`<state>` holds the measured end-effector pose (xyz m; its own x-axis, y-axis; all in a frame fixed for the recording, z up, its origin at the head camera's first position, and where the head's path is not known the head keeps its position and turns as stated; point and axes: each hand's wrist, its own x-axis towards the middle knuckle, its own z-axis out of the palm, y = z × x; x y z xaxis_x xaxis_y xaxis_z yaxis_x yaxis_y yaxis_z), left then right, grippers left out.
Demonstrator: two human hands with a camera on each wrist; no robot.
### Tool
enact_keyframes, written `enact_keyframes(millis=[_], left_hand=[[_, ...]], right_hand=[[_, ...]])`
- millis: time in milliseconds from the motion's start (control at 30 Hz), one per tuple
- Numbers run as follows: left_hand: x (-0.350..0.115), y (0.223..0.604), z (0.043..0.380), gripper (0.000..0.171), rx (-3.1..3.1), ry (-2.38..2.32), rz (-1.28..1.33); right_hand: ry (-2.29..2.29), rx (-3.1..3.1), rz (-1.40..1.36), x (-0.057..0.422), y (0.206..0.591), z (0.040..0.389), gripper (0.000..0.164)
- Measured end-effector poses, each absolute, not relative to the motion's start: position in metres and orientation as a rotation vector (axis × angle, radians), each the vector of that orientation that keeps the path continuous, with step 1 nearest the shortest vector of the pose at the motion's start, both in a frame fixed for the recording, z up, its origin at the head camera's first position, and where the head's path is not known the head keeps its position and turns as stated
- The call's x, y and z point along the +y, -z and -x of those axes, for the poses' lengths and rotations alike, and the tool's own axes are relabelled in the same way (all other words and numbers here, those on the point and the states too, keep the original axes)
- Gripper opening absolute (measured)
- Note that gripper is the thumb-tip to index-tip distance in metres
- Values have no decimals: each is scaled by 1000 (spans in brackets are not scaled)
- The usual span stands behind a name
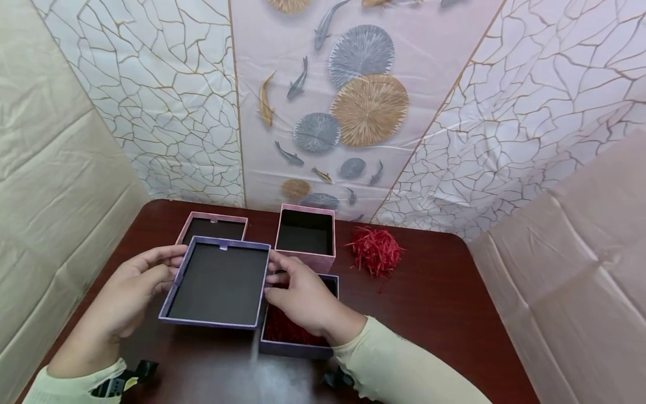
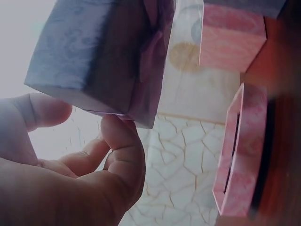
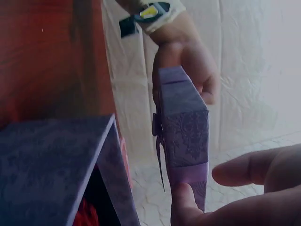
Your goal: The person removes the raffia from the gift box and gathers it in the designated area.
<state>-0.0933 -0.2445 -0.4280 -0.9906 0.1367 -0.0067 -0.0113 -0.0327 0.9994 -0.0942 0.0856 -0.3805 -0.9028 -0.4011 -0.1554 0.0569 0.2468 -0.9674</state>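
Nearest are two pale sleeves [image 1: 404, 359], a dark strap [image 1: 108, 387] showing at the left wrist. The left hand [image 1: 133, 286] and right hand [image 1: 305, 292] grip a purple lid [image 1: 219, 283] by opposite sides, fingers bent at its edges, holding it tilted above the dark table [image 1: 429, 320], black inside facing the head camera. A purple ribbon [image 3: 190, 174] crosses its rim. Under the right hand sits a purple box [image 1: 298, 352] with red paper shreds [image 1: 285, 328] inside. Beyond stand an open pink box [image 1: 308, 261], a pink lid [image 1: 219, 216] to its left and a loose red heap of shreds [image 1: 375, 251] to its right. Patterned cloth [image 1: 181, 112] hangs behind.
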Motion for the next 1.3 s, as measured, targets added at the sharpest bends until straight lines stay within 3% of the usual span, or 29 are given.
enact_keyframes(millis=[433, 700, 933, 1133, 1300], left_hand=[[-279, 443, 102, 25, 2002, -2184, -1], [-297, 454, 99, 30, 2126, -2020, 3], [-304, 465, 97, 34, 2295, -1778, -7], [-305, 466, 97, 54, 2370, -1583, 56], [-305, 467, 99, 55, 2421, -1486, 108]], right_hand=[[1787, 1946, 173, 35, 387, 103, 73], [1670, 2035, 22, 13, 386, 97, 84], [1594, 2090, -27, 1, 394, 95, 81], [1544, 2135, -54, -9, 400, 94, 84], [1469, 2154, -58, -13, 403, 91, 79]])
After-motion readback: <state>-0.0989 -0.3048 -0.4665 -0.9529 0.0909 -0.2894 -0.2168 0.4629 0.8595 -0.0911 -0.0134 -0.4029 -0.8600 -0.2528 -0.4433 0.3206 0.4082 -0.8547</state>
